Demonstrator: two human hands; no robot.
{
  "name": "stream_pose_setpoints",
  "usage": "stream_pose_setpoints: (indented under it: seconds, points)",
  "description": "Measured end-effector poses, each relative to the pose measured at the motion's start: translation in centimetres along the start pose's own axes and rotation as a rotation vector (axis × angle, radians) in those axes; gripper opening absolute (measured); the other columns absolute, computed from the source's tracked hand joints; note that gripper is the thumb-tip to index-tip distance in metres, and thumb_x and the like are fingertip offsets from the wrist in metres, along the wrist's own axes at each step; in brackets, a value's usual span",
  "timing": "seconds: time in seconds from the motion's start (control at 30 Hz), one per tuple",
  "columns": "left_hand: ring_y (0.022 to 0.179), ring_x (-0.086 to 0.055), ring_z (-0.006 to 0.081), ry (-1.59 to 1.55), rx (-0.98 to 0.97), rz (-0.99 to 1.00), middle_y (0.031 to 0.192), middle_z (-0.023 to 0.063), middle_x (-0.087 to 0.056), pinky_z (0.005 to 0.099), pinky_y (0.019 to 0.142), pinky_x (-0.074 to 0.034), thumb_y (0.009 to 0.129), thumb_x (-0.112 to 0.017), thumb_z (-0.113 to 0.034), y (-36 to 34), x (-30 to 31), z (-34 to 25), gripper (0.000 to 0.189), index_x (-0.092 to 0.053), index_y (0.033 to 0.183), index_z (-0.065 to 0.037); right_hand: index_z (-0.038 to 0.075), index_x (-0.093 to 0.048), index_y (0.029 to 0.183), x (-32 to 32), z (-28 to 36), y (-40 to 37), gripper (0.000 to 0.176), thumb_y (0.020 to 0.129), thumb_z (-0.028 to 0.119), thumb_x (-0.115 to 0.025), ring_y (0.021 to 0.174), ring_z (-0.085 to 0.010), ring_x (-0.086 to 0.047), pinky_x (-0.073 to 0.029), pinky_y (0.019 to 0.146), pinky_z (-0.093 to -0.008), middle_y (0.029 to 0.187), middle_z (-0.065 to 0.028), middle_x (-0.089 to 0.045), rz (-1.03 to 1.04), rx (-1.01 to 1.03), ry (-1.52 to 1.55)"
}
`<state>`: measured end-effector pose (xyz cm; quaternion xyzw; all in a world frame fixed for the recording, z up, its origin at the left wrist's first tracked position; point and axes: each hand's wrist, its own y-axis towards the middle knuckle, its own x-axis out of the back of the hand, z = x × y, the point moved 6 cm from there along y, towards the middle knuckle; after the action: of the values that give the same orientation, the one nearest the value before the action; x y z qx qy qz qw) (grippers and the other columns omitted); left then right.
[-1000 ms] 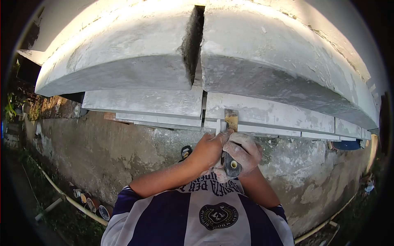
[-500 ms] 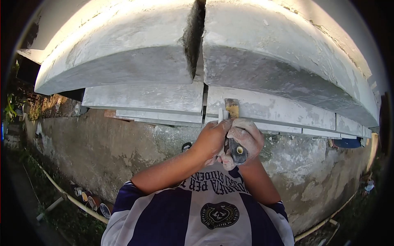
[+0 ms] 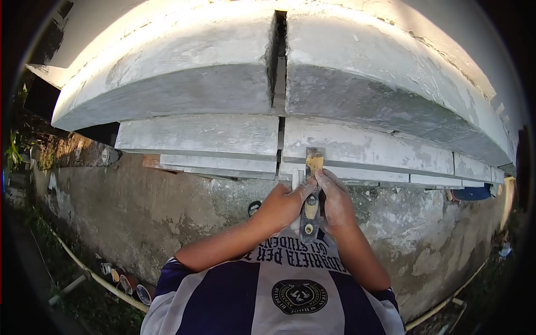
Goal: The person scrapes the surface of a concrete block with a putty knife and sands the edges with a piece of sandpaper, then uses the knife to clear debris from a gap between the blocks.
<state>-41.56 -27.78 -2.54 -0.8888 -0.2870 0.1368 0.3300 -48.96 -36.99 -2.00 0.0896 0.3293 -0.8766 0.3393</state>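
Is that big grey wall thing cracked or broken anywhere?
Yes. A dark open gap splits the moulding from top to bottom, just above the scraper held by the left hand and right hand. Its edges look rough and crumbly, so the two pieces don't meet.

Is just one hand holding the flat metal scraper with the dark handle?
No, the left hand and the right hand both grip the dark-handled metal scraper, its blade on the grey cement ledge.

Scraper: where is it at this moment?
In the head view, the scraper sits centre, between left hand and right hand, blade on the ledge right of the gap.
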Motion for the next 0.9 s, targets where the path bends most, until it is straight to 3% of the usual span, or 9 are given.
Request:
stream_pose_setpoints:
  seconds: [0.13,0.23,0.33,0.43,0.6,0.77,0.9]
  points:
    - [0.067,-0.065,0.0151,-0.171,0.008,0.045,0.081,0.0121,-0.067,0.0266,0.054,-0.050,0.096,-0.059,-0.043,0.4,-0.2,1.5,0.052,-0.063,0.101,0.009,-0.002,-0.062,0.103,-0.2,-0.3,0.5,0.033,0.100,0.029,-0.051,0.076,-0.0133,-0.060,-0.049,0.069,-0.0291,0.086,-0.0064,-0.063,-0.069,-0.077,-0.171]
    - [0.059,-0.064,0.0160,-0.082,0.034,0.028,0.079,0.0122,-0.067,0.0278,0.047,-0.050,0.096,-0.059,-0.040,-0.7,0.3,-0.1,0.048,-0.063,0.100,0.008,-0.004,-0.061,0.102,-0.5,-0.1,0.9,0.036,0.100,0.030,-0.050,0.073,-0.0150,-0.061,-0.050,0.066,-0.0307,0.086,-0.0082,-0.063,-0.080,-0.132,-0.168]
    - [0.048,-0.061,0.0175,-0.120,-0.102,0.171,0.075,0.0123,-0.067,0.0296,0.036,-0.047,0.096,-0.059,-0.038,-0.1,-0.1,-0.5,0.045,-0.062,0.097,0.007,-0.006,-0.060,0.101,-0.9,1.0,0.5,0.038,0.100,0.030,-0.051,0.072,-0.0175,-0.062,-0.051,0.065,-0.0323,0.086,-0.0105,-0.063,-0.134,-0.164,-0.207]
    - [0.040,-0.057,0.0184,-0.161,0.020,0.169,0.070,0.0110,-0.065,0.0306,0.029,-0.042,0.096,-0.058,-0.038,-1.0,-0.1,-2.2,0.043,-0.062,0.094,0.005,-0.006,-0.059,0.101,-0.6,1.5,1.9,0.037,0.099,0.030,-0.051,0.071,-0.0192,-0.062,-0.051,0.062,-0.0347,0.087,-0.0120,-0.063,-0.103,-0.169,-0.290]
    - [0.042,-0.059,0.0193,-0.259,-0.016,0.195,0.071,0.0122,-0.063,0.0307,0.029,-0.043,0.097,-0.057,-0.039,0.7,-0.3,-4.2,0.046,-0.059,0.099,0.007,-0.007,-0.058,0.100,-2.7,4.5,2.3,0.035,0.099,0.027,-0.052,0.069,-0.0219,-0.062,-0.052,0.061,-0.0381,0.084,-0.0113,-0.060,-0.134,-0.256,-0.312]
    - [0.044,-0.060,0.0226,-0.325,-0.002,0.183,0.073,0.0153,-0.063,0.0357,0.030,-0.044,0.097,-0.056,-0.037,-0.1,-0.7,-2.4,0.047,-0.054,0.099,0.010,-0.007,-0.058,0.099,-1.2,2.8,3.0,0.036,0.099,0.028,-0.052,0.067,-0.0227,-0.061,-0.051,0.056,-0.0412,0.083,-0.0121,-0.060,-0.142,-0.179,-0.314]
    - [0.045,-0.060,0.0238,-0.350,-0.055,0.043,0.078,0.0171,-0.062,0.0368,0.033,-0.047,0.096,-0.057,-0.039,1.3,-0.7,-2.9,0.053,-0.049,0.105,0.013,-0.007,-0.059,0.100,-1.2,3.1,4.0,0.037,0.098,0.029,-0.054,0.067,-0.0224,-0.061,-0.051,0.056,-0.0420,0.085,-0.0131,-0.061,-0.107,-0.188,-0.335]
